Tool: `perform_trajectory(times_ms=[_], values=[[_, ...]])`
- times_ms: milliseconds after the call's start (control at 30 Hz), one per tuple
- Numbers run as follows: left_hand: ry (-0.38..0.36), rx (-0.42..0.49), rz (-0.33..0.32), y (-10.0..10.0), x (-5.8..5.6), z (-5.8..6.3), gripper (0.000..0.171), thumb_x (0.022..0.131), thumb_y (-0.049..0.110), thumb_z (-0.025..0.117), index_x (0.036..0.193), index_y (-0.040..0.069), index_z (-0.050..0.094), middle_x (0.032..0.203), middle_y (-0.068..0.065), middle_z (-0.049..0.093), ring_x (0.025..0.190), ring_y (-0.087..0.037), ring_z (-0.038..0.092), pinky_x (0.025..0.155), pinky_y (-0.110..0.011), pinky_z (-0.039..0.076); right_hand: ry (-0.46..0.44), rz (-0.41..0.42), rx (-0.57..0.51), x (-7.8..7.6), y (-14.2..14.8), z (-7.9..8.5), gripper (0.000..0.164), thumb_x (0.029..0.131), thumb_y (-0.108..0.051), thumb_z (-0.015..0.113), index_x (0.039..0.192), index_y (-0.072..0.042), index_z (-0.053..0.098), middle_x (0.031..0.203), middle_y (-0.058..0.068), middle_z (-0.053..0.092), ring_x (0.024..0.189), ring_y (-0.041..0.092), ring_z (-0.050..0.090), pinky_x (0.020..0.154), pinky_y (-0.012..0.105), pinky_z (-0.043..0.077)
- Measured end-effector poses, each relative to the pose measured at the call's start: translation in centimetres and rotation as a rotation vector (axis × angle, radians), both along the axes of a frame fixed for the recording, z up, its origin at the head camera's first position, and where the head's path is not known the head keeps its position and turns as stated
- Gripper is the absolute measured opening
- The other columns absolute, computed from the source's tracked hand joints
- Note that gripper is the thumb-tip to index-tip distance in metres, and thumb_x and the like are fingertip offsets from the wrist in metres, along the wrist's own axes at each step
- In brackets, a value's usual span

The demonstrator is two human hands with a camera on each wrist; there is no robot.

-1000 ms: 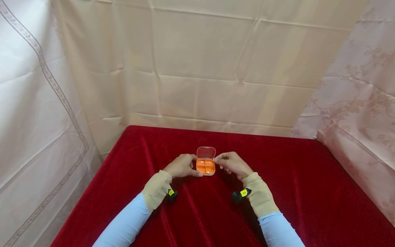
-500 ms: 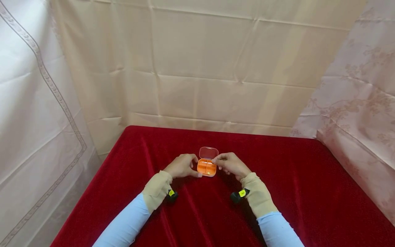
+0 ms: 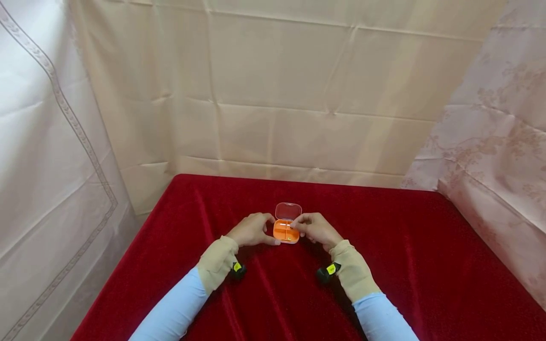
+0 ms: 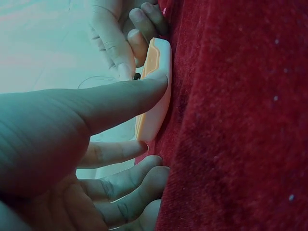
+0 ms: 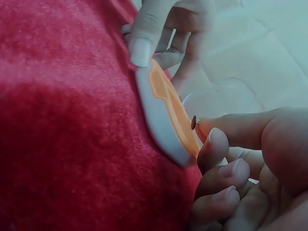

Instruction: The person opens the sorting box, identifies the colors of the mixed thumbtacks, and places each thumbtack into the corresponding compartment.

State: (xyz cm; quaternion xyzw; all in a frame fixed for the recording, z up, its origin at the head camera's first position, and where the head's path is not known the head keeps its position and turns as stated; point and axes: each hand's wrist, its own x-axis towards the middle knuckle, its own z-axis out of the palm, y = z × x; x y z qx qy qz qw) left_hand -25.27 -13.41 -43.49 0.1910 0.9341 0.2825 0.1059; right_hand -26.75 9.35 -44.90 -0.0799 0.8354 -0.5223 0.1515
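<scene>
A small pill box [image 3: 280, 235] with orange compartments and a white outer shell sits on the red cloth, its clear lid [image 3: 288, 211] raised at the back. My left hand [image 3: 253, 229] holds the box's left side, thumb at the front edge and fingers toward the back. Over the right compartments, my right hand [image 3: 317, 229] pinches a tiny stud with a dark round head [image 5: 194, 122], perhaps an ear stud, between thumb and forefinger. A tiny yellowish piece [image 3: 289, 238] lies in the front right compartment. The right fingers hide part of the back right compartment.
Red velvet cloth [image 3: 384, 265] covers the table, with a few soft folds. A beige curtain [image 3: 273, 94] hangs behind it, with pale patterned drapes on both sides. Each wrist wears a beige band with a small black camera.
My right hand has moved left, from the box's right edge to over its compartments. The box has shifted slightly right; my left hand has stayed nearly still.
</scene>
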Motion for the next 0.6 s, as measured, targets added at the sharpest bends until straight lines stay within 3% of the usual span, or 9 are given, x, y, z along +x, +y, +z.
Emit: perform_trajectory(times_ms=[600], values=[[0.001, -0.003, -0.005, -0.09, 0.04, 0.09, 0.061, 0.077, 0.043, 0.080, 0.123, 0.009, 0.061, 0.091, -0.002, 0.059, 0.080, -0.016, 0.056, 0.069, -0.029, 0.045, 0.054, -0.060, 0.092, 0.44, -0.85, -0.02, 0.013, 0.093, -0.020, 0.067, 0.096, -0.009, 0.072, 0.069, 0.004, 0.058, 0.046, 0.011, 0.033, 0.043, 0.024, 0.029]])
